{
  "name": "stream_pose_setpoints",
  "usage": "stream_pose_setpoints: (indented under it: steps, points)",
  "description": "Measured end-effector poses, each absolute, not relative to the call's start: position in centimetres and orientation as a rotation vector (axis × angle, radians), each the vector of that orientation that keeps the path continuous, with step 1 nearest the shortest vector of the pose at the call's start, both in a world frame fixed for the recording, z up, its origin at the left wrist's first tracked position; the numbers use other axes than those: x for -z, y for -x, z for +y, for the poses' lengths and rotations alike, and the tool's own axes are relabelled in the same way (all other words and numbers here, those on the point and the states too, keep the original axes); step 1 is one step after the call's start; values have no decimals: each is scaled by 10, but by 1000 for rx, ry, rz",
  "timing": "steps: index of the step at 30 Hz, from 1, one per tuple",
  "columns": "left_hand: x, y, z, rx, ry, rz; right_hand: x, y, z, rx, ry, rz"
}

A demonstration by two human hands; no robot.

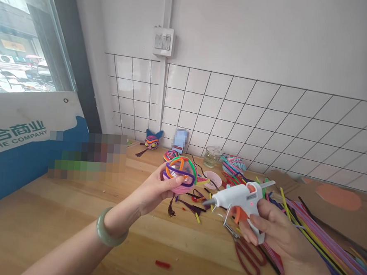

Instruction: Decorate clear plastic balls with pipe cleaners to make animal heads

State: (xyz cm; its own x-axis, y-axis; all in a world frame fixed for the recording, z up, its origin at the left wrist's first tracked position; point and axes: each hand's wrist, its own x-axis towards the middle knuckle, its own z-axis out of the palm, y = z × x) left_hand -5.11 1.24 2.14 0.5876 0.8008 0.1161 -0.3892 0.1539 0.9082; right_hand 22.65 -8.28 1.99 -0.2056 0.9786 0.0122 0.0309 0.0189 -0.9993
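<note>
My left hand (pixel 165 184) is closed around a clear ball wrapped with pipe cleaners (pixel 181 170) in orange, purple, green and pink; a dark tassel (pixel 171 207) shows just below it. In my right hand (pixel 268 221) is a white hot glue gun (pixel 245 198) with an orange trigger and a stick of glue out of its back. Its nozzle points left toward the ball, with a gap between them. Red-handled scissors (pixel 249 257) lie on the table beneath the glue gun.
Pipe cleaners (pixel 317 237) in several colours spread along the right side of the wooden table (pixel 126 254). Toward the wall stand a decorated animal head (pixel 152 140), a phone (pixel 179 140), a glass jar (pixel 212 156) and a pink dish (pixel 212 180). A red scrap (pixel 162 264) lies in front.
</note>
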Motion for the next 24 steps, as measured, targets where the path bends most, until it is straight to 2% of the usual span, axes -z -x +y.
stream_pose_setpoints:
  steps: [5,12,24]
  points:
    - [-23,50,12,-974,-1167,527,-25,-212,-85,-1062,1056,-1378]
    - [-20,48,15,-1090,-1162,634,-29,-200,-89,-613,1338,-1555]
    - [-17,48,18,-1067,-1139,606,-22,-182,-93,-482,1391,-1585]
